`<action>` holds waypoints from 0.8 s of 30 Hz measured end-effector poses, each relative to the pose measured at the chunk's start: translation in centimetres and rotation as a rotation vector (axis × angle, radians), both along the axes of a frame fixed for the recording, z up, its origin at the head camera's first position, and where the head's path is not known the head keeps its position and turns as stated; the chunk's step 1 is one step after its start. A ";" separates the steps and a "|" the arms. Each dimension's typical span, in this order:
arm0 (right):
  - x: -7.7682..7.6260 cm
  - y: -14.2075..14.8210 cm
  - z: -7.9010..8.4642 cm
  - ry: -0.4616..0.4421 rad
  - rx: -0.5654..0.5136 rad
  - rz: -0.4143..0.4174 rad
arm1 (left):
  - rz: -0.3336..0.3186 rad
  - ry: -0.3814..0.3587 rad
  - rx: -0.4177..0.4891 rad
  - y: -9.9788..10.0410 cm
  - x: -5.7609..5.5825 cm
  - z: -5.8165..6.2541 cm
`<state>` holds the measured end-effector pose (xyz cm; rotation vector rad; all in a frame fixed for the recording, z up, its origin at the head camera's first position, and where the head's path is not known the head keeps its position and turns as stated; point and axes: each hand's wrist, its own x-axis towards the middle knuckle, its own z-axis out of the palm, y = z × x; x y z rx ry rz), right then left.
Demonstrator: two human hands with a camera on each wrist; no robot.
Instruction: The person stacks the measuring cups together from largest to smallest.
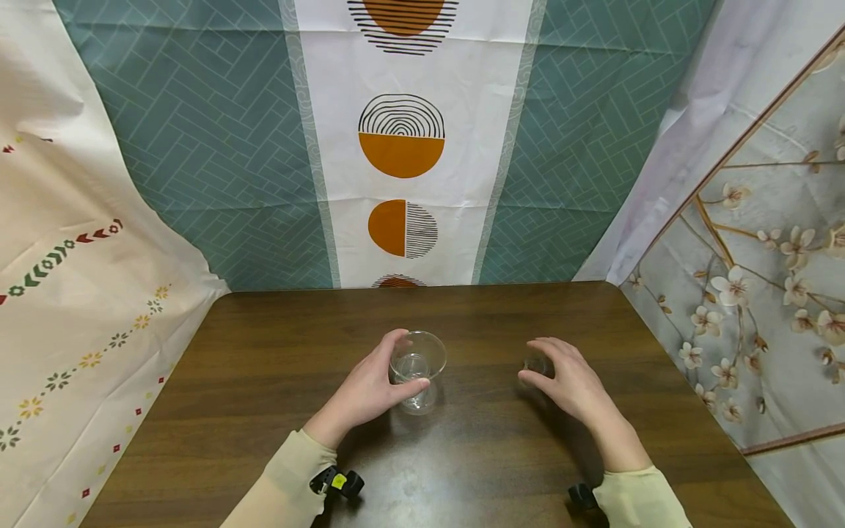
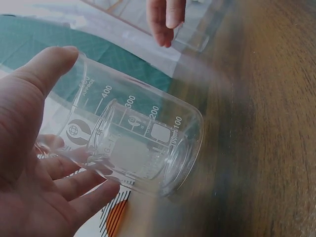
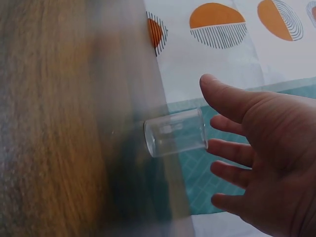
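You seemed to have one nesting done: an inner beaker (image 2: pixel 132 140) sat inside the large beaker (image 1: pixel 436 361), left of centre on the desk (image 1: pixel 488 462). The small glass (image 3: pixel 176 132) stood well apart to the right, and looked like the piece left outside the others. Your left hand (image 1: pixel 370 389) held the large beaker, thumb (image 2: pixel 53 65) on the near side and fingers (image 2: pixel 97 196) curled round the far side. Your right hand (image 1: pixel 574 381) was just beside the small glass, its fingers spread and pinching nothing; whether any of them touched the rim could not fairly be told. In the head view that hand partly hid the small glass. In the left wrist view the printed marks (image 2: pixel 106 92) of both beakers overlapped, so the inner ones were hard to read. Both sleeves (image 1: pixel 293 469) were cut off at the near edge.
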<state>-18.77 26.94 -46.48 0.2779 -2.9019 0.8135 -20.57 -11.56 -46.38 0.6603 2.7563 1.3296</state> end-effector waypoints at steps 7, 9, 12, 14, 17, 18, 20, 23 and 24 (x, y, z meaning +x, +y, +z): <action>0.1 0.4 -0.3 -0.012 0.011 0.002 | -0.007 -0.011 0.012 0.0 -0.1 -0.1; 0.1 0.5 -0.4 -0.016 0.015 0.004 | -0.009 -0.016 0.014 0.0 -0.1 -0.1; 0.1 0.6 -0.5 -0.014 0.021 0.004 | -0.011 -0.021 0.019 0.0 0.0 -0.1; 0.1 0.8 -0.6 -0.013 0.023 0.001 | -0.012 -0.023 0.020 0.0 0.0 -0.1; 0.1 0.9 -0.7 -0.017 0.025 -0.003 | -0.014 -0.023 0.021 0.0 -0.1 -0.1; 0.1 0.9 -0.8 -0.020 0.024 -0.004 | -0.015 -0.023 0.021 0.0 -0.1 -0.1; 0.0 1.0 -0.8 -0.028 0.023 -0.005 | -0.015 -0.022 0.021 0.0 -0.1 -0.1; 0.0 1.0 -1.0 -0.042 0.020 -0.007 | -0.017 -0.025 0.022 0.0 -0.1 -0.1; 0.0 1.0 -1.0 -0.047 0.018 -0.008 | -0.017 -0.026 0.022 0.0 -0.1 -0.1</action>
